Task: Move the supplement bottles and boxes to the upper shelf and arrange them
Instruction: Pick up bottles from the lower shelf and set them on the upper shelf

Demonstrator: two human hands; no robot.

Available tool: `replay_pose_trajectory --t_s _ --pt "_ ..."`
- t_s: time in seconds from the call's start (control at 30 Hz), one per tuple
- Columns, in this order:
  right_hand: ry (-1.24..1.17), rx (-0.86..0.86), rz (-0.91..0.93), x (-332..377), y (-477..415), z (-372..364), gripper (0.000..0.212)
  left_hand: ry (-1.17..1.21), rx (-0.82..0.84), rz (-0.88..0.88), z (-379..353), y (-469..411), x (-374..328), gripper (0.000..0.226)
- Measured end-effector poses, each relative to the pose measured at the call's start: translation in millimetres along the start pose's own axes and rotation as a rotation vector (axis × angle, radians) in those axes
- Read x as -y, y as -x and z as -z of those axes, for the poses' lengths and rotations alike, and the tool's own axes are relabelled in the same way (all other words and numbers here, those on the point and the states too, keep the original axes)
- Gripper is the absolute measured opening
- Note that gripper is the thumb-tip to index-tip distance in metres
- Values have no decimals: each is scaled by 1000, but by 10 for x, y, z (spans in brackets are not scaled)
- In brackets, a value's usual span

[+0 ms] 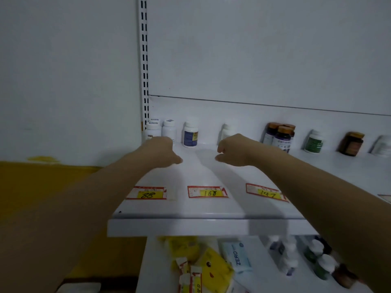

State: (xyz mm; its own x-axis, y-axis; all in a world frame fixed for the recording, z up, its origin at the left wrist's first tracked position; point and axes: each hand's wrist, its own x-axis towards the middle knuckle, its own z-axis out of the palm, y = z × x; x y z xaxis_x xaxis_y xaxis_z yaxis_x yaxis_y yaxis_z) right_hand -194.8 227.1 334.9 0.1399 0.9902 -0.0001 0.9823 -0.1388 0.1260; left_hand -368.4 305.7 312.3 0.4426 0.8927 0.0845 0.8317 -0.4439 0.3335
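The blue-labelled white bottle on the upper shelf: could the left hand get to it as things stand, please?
Probably yes. The blue-labelled bottle stands just beyond and right of the left hand, with only bare shelf between; whether that hand holds something is hidden.

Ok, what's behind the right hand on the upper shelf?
A white bottle stands behind the right hand; only its top shows. The hand covers its lower part.

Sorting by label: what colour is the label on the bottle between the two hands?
Dark blue, on a white bottle; head view.
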Motion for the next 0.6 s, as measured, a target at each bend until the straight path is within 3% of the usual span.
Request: replay_pose_trajectory --t_s 0.27,0.47,0.6 --pt "54 -39 6 -818 1278 -36 44 -88 -27 -95 -316 891 -1232 61" --pt "54 40 -37 -1629 2291 -345 44 -43 -13 -159 -756 1606 -2277 58" --pt "19 126 -103 -2083 2750 -603 44 15 80 -217 -1166 1960 -2828 55"
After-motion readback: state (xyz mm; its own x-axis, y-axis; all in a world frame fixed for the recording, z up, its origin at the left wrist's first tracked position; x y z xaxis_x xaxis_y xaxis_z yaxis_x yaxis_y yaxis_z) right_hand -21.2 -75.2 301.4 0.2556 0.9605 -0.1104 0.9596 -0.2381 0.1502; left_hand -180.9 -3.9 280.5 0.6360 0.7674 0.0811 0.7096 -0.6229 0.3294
